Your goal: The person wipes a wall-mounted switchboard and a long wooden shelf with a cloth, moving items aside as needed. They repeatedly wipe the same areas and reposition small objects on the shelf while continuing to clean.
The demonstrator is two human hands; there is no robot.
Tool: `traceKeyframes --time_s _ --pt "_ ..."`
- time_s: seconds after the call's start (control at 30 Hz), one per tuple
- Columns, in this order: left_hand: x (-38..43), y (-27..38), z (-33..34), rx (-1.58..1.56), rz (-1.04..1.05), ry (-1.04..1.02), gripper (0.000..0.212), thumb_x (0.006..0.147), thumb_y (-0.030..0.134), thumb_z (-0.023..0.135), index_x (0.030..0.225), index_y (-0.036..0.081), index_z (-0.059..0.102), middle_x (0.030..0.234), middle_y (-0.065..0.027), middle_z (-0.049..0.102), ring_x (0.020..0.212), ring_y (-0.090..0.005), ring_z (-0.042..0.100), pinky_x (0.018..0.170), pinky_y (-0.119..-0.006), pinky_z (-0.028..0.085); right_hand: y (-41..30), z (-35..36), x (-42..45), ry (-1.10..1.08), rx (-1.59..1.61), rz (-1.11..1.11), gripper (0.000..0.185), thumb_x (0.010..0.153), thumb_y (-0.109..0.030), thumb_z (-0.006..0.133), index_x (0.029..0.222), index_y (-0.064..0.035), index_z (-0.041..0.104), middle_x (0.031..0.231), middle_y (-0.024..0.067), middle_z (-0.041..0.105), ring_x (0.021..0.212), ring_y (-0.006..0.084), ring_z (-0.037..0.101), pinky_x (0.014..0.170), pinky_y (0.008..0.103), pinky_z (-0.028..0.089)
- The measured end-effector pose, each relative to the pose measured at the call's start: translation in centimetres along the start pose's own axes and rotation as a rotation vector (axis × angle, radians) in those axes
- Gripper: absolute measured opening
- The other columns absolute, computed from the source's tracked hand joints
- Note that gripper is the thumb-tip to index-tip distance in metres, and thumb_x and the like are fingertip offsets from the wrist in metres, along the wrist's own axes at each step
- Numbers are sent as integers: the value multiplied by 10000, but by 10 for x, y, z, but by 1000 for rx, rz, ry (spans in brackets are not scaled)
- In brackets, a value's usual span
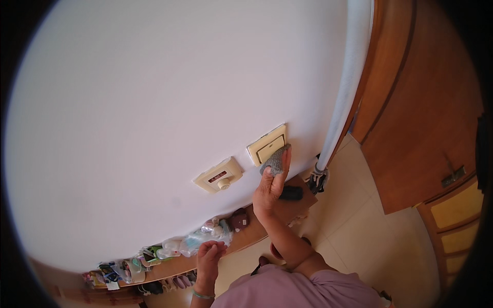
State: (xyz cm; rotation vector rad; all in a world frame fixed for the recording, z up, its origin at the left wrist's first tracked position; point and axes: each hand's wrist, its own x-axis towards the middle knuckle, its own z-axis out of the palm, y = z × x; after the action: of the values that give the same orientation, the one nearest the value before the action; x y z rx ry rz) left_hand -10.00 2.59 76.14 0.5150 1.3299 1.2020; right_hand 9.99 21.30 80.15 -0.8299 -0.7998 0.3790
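My right hand [269, 192] is shut on a grey cleaning cloth [274, 162]. The cloth touches the lower right edge of a cream rocker light switch [269, 144] on the white wall [134, 115], and part of the switch plate is hidden behind it. Left of that switch sits a cream wall plate with a round knob [218, 176] and a dark red marked strip. Lower down, in front of the wall, my left hand [210, 254] hangs in the air with fingers loosely bent and nothing visible in it. A green bangle [203, 295] circles its wrist.
Below runs a wooden shelf top [250, 227] crowded with plastic bags [204, 238], a dark red box [238, 219] and a black object [291, 193]. Shoes [181, 281] line its foot. A pale vertical pipe [341, 96] and a wooden door [416, 115] stand right, above floor tiles [354, 215].
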Motion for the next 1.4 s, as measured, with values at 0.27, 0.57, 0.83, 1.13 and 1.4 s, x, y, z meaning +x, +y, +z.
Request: traceKeyframes --time_s 0.27,0.57,0.83,1.13,1.4 --pt "2 -10 -14 -89 12 -59 111 976 81 563 1080 42 559 1077 -131 672 970 -254 680 870 -359 549 -74 -21 7 -112 23 72 477 1052 -254 495 1422 38 414 1347 137 479 1172 224 503 1032 368 407" --pt "-2 -26 -38 -156 25 -40 134 965 86 572 1090 40 564 1069 -113 670 947 -231 678 858 -339 553 -67 13 18 -446 -589 -780 375 831 30 631 1205 32 648 1198 126 546 1051 320 492 916 427 427" --pt "2 -21 -49 -132 29 -14 136 966 96 572 1087 35 568 1058 -112 671 929 -220 674 853 -335 551 -94 34 17 -758 -519 -998 374 781 -4 688 1155 -24 702 1171 52 580 1018 243 515 891 354 449" --pt "-2 -22 -49 -86 56 27 115 980 124 570 1074 59 559 1039 -110 682 930 -234 679 839 -358 549 -60 -15 46 -717 -491 -888 356 744 60 691 1093 -7 711 1117 80 604 945 274 581 813 368 520" --pt "-4 -21 -38 -122 52 18 114 973 96 565 1075 46 558 1046 -110 676 924 -223 680 843 -340 555 -73 17 51 -572 -363 -896 331 733 107 685 1047 7 715 1053 88 608 920 277 595 798 381 524"
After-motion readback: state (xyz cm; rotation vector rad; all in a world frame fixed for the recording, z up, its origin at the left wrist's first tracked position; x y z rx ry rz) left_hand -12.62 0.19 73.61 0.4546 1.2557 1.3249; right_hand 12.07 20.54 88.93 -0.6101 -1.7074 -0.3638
